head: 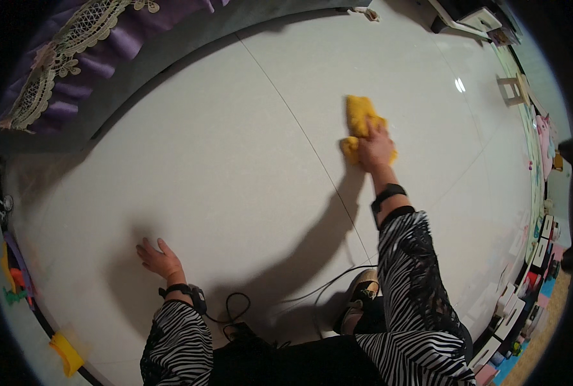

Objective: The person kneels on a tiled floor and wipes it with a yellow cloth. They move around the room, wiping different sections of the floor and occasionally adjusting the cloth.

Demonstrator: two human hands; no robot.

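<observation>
A fluffy yellow cloth (359, 112) lies bunched on the glossy pale tile floor (209, 159). My right hand (377, 145) presses down on it with the arm stretched forward, and parts of the cloth show around the fingers. Beyond the fingertips a flap of it reaches away from me. At the lower left, my left hand (160, 258) holds nothing. Its fingers are apart and it hovers over the floor, its shadow falling beside it. Both wrists wear black straps, and a black cable (238, 301) runs from the left one.
A grey bed base (195, 36) with a purple lace-trimmed skirt (117, 46) borders the upper left. Along the right wall stand a small wooden stool (512, 90) and white drawers (511, 316). The cable loops near my shoe (363, 289). A yellow object (67, 353) lies lower left.
</observation>
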